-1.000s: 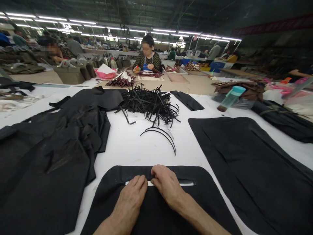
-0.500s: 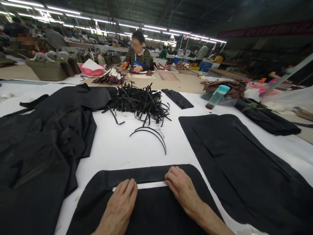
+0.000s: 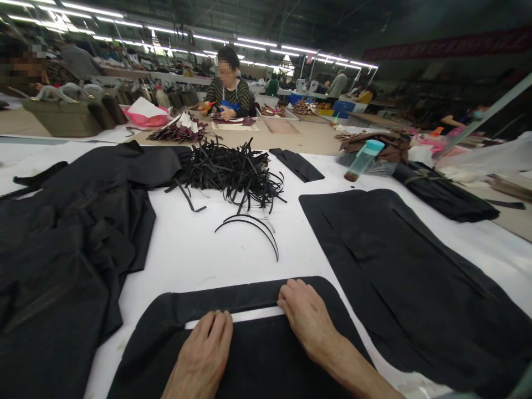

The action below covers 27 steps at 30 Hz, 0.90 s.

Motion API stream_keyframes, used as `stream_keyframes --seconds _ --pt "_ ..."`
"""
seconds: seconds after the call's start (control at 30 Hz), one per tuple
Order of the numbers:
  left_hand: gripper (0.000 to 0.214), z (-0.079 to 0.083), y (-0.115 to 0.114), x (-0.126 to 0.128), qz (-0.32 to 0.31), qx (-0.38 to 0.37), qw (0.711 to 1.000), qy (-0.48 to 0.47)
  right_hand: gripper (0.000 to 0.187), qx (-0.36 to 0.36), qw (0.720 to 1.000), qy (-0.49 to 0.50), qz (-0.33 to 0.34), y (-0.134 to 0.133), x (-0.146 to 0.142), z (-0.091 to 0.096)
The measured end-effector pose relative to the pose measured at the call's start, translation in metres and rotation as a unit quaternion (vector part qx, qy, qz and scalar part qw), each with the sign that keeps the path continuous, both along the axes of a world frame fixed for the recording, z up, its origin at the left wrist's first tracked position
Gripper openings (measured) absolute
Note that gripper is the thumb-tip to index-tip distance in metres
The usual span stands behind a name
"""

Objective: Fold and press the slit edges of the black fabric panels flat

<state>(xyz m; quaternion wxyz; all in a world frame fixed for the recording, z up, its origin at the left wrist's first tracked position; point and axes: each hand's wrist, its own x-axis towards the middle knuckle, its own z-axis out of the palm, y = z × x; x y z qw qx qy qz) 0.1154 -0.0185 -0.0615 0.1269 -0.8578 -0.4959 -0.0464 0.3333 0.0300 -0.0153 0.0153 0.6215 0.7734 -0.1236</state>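
Note:
A black panel of leather-like sheet (image 3: 266, 360) with rounded corners lies in front of me. Between its upper band and the main piece runs a long narrow slot showing white. My left hand (image 3: 203, 352) rests at the slot's lower edge toward its left end, fingers together and bent onto the material. At the right end, my right hand (image 3: 310, 316) has its fingers curled over the inner edge of the upper band. The fingertips' undersides are hidden on both hands.
Crumpled black material (image 3: 62, 266) covers the left side; stacked black panels (image 3: 407, 266) lie right. Farther off are a heap of black strips (image 3: 233, 172), thin curved offcuts (image 3: 270, 238) and a teal-capped bottle (image 3: 363, 160). A co-worker (image 3: 228, 88) sits across the table.
My left hand has drawn back slightly from the upper band, leaving more of the slot showing. The right hand stays almost where it was on the panel. The view has shifted a little.

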Motion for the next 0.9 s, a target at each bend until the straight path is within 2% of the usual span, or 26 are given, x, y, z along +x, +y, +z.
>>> stream_keyframes --seconds 0.27,0.4,0.57,0.73,0.83,0.9 --pt "0.054 0.011 -0.001 0.009 0.011 -0.008 0.999 0.045 0.014 -0.022 0.999 -0.048 0.01 0.007 -0.006 0.005" --pt "0.063 0.02 0.002 0.018 0.018 -0.044 0.997 0.066 0.013 -0.036 0.998 -0.05 0.013 0.013 -0.004 0.007" --pt "0.063 0.025 0.01 0.034 0.034 -0.109 0.989 0.098 0.013 -0.056 0.997 -0.053 0.01 0.02 -0.004 0.013" --pt "0.071 0.034 0.019 0.056 0.05 -0.159 0.968 0.188 0.011 -0.065 0.997 -0.045 0.005 0.021 -0.004 0.015" --pt "0.074 0.038 0.023 0.061 0.052 -0.164 0.961 0.217 0.011 -0.065 0.997 -0.038 0.003 0.019 -0.003 0.015" --pt "0.074 0.039 0.023 0.056 0.04 -0.159 0.966 0.2 0.011 -0.065 0.997 -0.035 0.001 0.018 -0.003 0.015"
